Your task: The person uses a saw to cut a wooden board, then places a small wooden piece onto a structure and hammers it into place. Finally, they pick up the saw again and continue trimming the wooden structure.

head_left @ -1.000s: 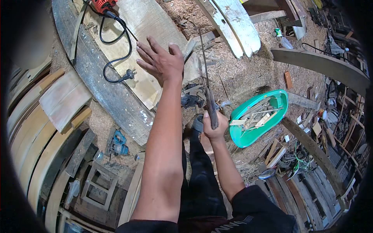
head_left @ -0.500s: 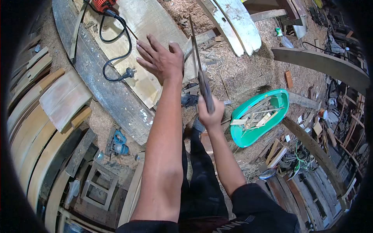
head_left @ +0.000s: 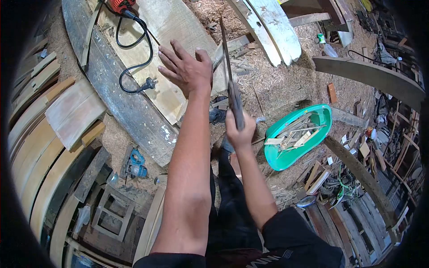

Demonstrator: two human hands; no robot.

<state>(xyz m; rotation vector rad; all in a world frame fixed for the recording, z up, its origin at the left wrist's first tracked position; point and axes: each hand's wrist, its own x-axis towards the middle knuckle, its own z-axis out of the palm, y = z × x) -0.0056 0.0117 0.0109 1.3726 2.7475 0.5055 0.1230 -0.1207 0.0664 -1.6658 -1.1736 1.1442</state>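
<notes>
Your left hand (head_left: 190,73) lies with fingers spread over the wooden board (head_left: 174,24), upper centre; your right hand (head_left: 240,127) grips the handsaw (head_left: 234,100) beside it. Sawing appears in hand; the next stroke calls for a steady board.

Bare wood, dull metal and glossy plastic over rough shavings.
Upper left, the pale board (head_left: 176,24) is smooth, matt timber, beside a grey plank (head_left: 129,111) whose worn surface is flecked with white. At centre, the long tool (head_left: 230,80) has a dull, dark metal blade and a matt, worn handle. The green tub (head_left: 283,161), right of centre, is smooth, shiny plastic, full of rough wood scraps (head_left: 304,137). Upper left, the power cord (head_left: 150,51) has a slick black sheath; the red tool (head_left: 119,5) looks plastic-cased. At upper centre, white-coated boards (head_left: 279,33) look chipped. The black sleeve (head_left: 295,232), lower right, is matt cloth.
</notes>
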